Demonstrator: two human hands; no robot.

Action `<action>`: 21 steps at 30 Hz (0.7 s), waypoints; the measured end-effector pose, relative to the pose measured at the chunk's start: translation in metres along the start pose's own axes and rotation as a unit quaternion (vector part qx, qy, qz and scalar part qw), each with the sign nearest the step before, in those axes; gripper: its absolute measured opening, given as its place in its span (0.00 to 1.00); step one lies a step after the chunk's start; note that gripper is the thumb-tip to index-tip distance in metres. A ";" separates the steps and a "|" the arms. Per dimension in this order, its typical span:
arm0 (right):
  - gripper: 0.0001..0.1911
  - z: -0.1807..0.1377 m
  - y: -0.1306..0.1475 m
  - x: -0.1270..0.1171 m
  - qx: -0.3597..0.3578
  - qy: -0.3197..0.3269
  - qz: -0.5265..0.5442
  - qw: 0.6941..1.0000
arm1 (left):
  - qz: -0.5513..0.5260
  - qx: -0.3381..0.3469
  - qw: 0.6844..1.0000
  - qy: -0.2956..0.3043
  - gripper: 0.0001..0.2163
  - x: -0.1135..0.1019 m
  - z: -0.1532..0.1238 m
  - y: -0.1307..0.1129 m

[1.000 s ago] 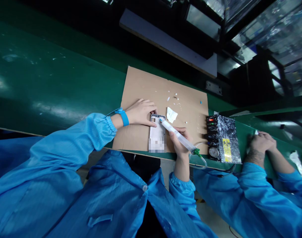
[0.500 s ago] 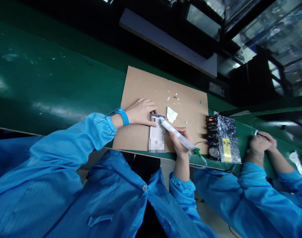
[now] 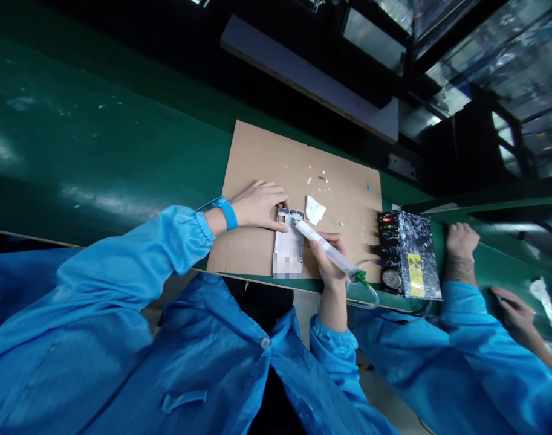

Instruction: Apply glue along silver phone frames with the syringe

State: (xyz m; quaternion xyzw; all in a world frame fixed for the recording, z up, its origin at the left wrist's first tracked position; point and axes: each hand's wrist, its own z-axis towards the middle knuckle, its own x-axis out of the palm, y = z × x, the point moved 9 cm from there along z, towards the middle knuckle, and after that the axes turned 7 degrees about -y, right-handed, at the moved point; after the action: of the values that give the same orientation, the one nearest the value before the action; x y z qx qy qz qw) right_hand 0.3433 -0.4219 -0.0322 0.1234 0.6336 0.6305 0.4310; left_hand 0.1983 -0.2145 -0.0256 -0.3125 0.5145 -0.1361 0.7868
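A pale phone housing (image 3: 288, 240) lies on a cardboard sheet, its lower end blurred out. My left hand (image 3: 262, 204) holds its upper left edge, thumb on the near side and fingers at the top corner. A blue strap (image 3: 229, 215) circles my left wrist. In my right hand (image 3: 330, 257) is a translucent dispensing syringe (image 3: 316, 240), tilted, with its blue tip at the upper part of the housing. Its green end cap (image 3: 360, 277) joins a clear tube. Whether the tip touches the housing is too small to tell.
Under the work lies the cardboard sheet (image 3: 257, 157), with a scrap of white paper (image 3: 314, 210) and white blobs. A paint-spattered control box (image 3: 416, 241) with a gauge stands at right. Beyond it rests a co-worker's hand (image 3: 462, 239). A pale shelf (image 3: 309, 78) spans the back.
My hands, the syringe and the housing hold nearly the same pose. At right, the co-worker's two hands, together before, have moved apart.
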 end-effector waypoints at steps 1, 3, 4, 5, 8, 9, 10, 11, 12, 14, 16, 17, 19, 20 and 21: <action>0.23 0.000 0.001 -0.001 -0.008 -0.013 0.004 1.000 | -0.001 0.000 1.000 0.001 0.25 0.000 0.000 0.000; 0.23 0.000 0.002 -0.003 -0.021 -0.034 0.009 0.999 | -0.004 0.001 1.000 0.001 0.25 0.000 0.000 -0.001; 0.22 0.000 0.002 -0.003 -0.023 -0.038 0.009 0.999 | -0.006 0.002 1.000 0.001 0.25 -0.001 0.000 -0.001; 0.22 0.000 0.002 -0.002 -0.023 -0.038 0.010 0.999 | -0.007 0.002 1.000 0.000 0.25 -0.001 0.000 -0.002; 0.21 0.000 0.002 0.000 -0.021 -0.036 0.010 0.999 | -0.007 -0.001 1.000 0.001 0.25 -0.002 -0.001 -0.003; 0.21 0.000 0.002 0.000 -0.021 -0.036 0.010 0.999 | -0.006 -0.002 1.000 0.002 0.25 -0.002 -0.001 -0.003; 0.21 0.000 0.002 -0.001 -0.022 -0.038 0.010 0.999 | -0.005 -0.002 1.000 0.002 0.25 -0.002 -0.001 -0.003; 0.21 0.000 0.003 -0.001 -0.022 -0.038 0.010 0.999 | -0.005 -0.001 1.000 0.002 0.25 -0.002 -0.001 -0.003; 0.21 0.000 0.002 -0.001 -0.021 -0.038 0.011 0.999 | -0.004 0.000 1.000 0.002 0.25 -0.002 -0.001 -0.003; 0.22 0.000 0.002 -0.001 -0.018 -0.036 0.015 0.999 | -0.003 0.002 1.000 0.002 0.25 -0.002 0.000 -0.003; 0.22 0.000 0.000 0.000 -0.011 -0.034 0.019 0.999 | -0.002 0.001 1.000 0.002 0.25 -0.002 0.000 -0.003; 0.23 0.000 0.000 0.000 -0.007 -0.033 0.019 0.999 | -0.002 0.001 1.000 0.002 0.25 -0.002 0.000 -0.003; 0.23 0.000 0.000 0.001 -0.004 -0.033 0.014 0.999 | -0.002 -0.001 1.000 0.001 0.25 -0.002 0.000 -0.002; 0.24 0.000 0.001 0.001 -0.002 -0.033 0.012 0.999 | -0.002 -0.001 1.000 0.001 0.25 -0.002 0.000 -0.002; 0.23 0.000 0.002 0.001 -0.002 -0.032 0.011 0.999 | -0.002 -0.002 1.000 0.001 0.25 -0.002 0.000 -0.002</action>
State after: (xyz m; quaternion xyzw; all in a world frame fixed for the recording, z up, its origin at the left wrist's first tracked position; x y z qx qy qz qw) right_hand 0.3421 -0.4206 -0.0311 0.1498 0.6168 0.6324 0.4441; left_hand 0.1974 -0.2153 -0.0229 -0.3146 0.5152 -0.1371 0.7854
